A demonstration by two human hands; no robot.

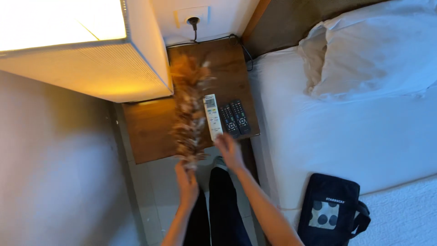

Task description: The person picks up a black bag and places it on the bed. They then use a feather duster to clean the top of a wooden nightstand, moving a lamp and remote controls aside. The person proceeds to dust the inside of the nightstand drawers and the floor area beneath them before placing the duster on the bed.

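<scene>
Feather duster (189,109) in left hand (186,182) | right hand (229,150) touching white remote (212,116)

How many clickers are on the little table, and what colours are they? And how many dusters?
White remote control: 1, with the right hand at its near end
Black remote controls: 2, side by side
Feather duster: 1, held in the left hand over the bedside table
Total: 4
</scene>
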